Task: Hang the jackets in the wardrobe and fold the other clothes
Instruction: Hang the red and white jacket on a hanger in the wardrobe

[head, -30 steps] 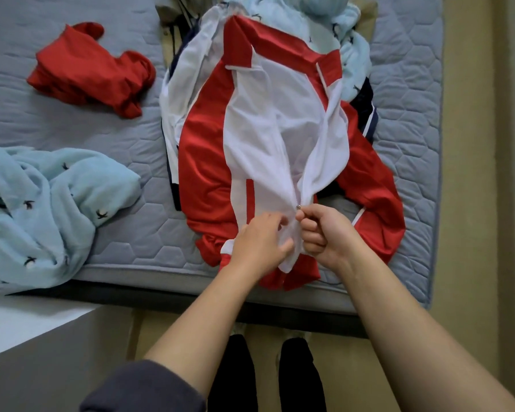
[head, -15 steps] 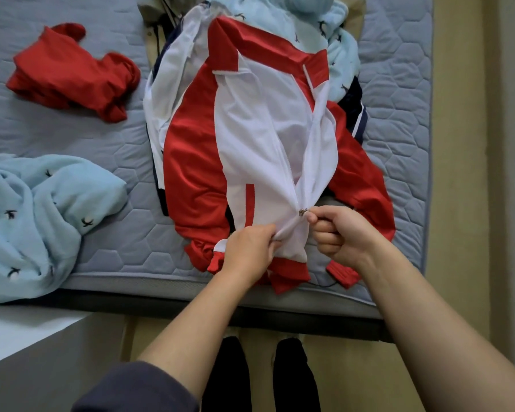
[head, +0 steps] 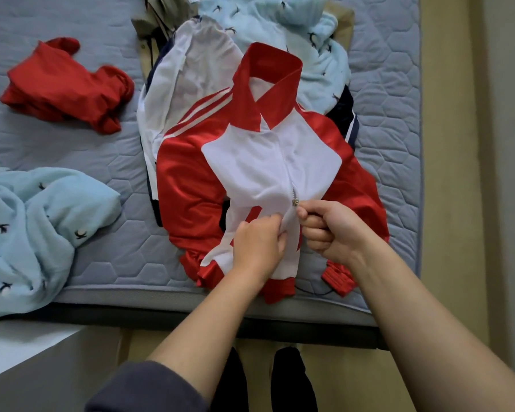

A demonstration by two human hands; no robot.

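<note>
soft even indoor light, faint shadows, slight blur overall, wide-angle bending at edges

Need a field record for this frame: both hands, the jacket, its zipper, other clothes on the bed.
left hand: grips the white front panel of the red and white jacket, beside the zipper
right hand: pinches the zipper slider
jacket pose: front up on the mattress, collar away from the person, hem at the near edge
slider position: low on the front, between the hands
under jacket: white garment, partly covered
other clothes: red garment far left; light blue garment near left; second light blue garment beyond the collar
</note>
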